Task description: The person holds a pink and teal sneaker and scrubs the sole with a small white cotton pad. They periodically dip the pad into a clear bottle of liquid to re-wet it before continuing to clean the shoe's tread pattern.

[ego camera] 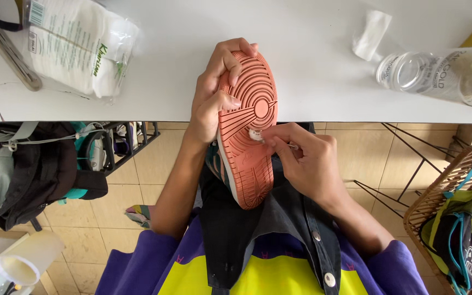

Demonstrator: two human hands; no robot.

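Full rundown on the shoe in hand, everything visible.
The shoe is a sneaker held sole-up, toe pointing away over the edge of the white table. Its salmon-orange outsole looks like rubber, with concentric rings around a forefoot pivot circle and radiating grooves. A sliver of teal and dark upper shows along its left side. The left hand grips the toe end, fingers curled over the sole; the right hand presses a small white swab against the mid-sole.

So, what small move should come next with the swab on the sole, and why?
Probably rub the swab along the next groove: the right hand presses it on the orange sole near the centre, and the left hand steadies the shoe.
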